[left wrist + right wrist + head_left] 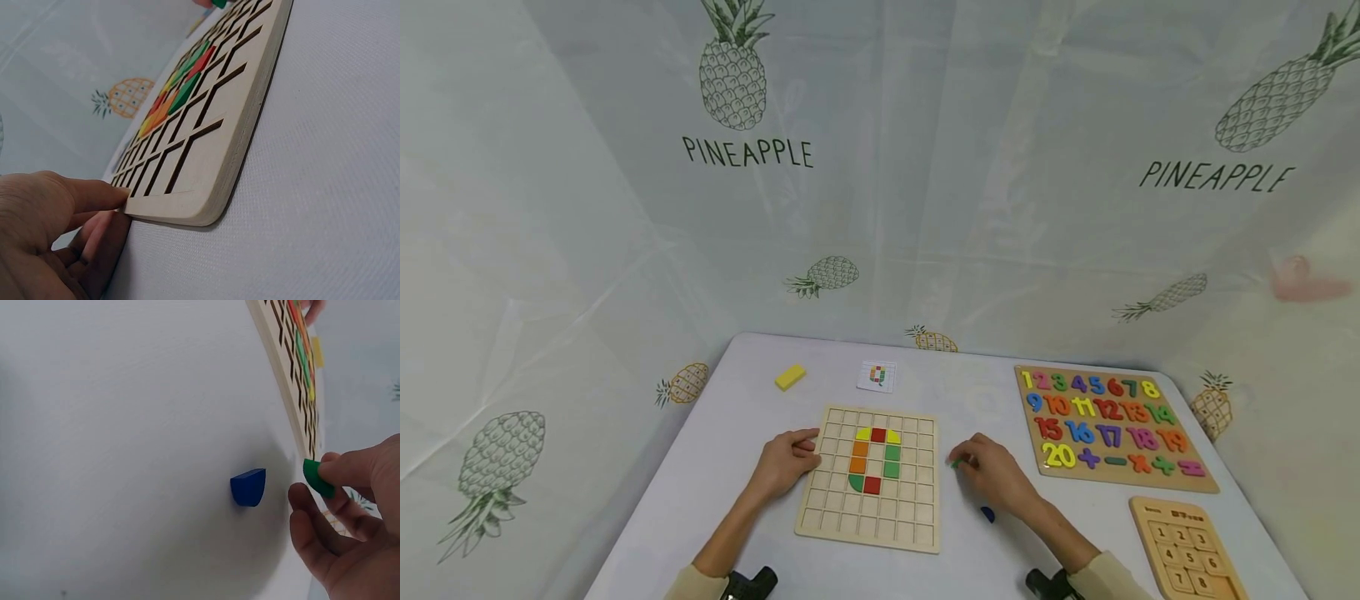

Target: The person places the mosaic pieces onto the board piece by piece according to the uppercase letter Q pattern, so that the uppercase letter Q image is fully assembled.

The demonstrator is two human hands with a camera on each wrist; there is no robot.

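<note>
A square wooden grid board (910, 517) lies on the white table, with yellow, red, orange and green pieces in its cells forming a ring that is open at the lower right corner. My left hand (784, 463) grips the board's left edge, one digit on the rim and other fingers curled beside it. Right of the board, my right hand (996, 475) pinches a small green quarter-round block (317, 478) between thumb and fingertips. A blue rounded block (249, 487) lies on the table below that hand, touching neither hand nor board.
Behind the board are a yellow block (790, 377) and a small card (876, 377) printed with a coloured Q-like pattern. At the right lie a board of coloured numbers (1116, 429) and a wooden number tray (1187, 550). A pineapple-print curtain (925, 208) hangs behind the table.
</note>
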